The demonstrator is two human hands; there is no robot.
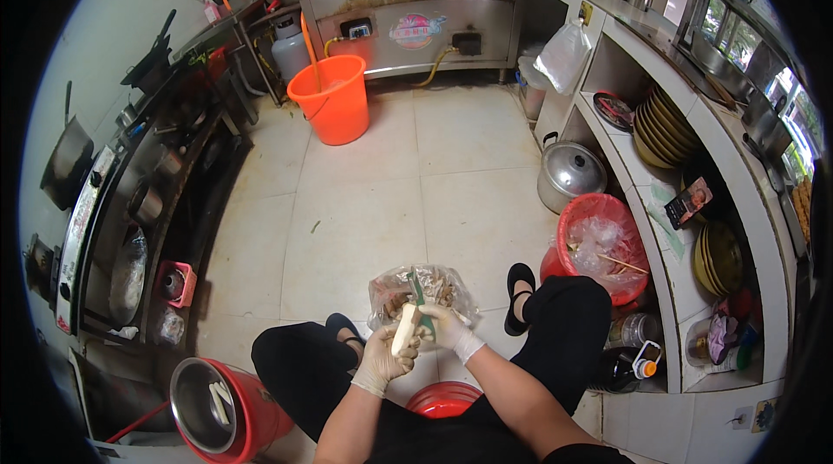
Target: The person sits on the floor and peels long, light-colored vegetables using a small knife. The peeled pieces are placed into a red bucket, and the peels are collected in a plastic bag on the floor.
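Both my hands wear thin translucent gloves and meet just above a clear plastic bag (455,288) on the floor. My left hand (385,356) is closed around a pale, peeled stick-shaped vegetable (407,329), with a brown patch near its upper end. Against that upper end lies a green-handled peeler or knife (416,288), gripped in my right hand (449,327); its working edge is too small to make out. Brown scraps or unpeeled pieces fill the bag. At the lower left, a steel bowl (185,399) holds several pale peeled pieces (219,402) and rests on a red bucket (270,415).
A red bin lined with plastic (565,265) stands by my right knee, beside a lidded aluminium pot (553,181). Further off is an orange bucket (345,116) with a hose. Shelves with bowls (651,132) line the right; a metal rack (202,204) lines the left.
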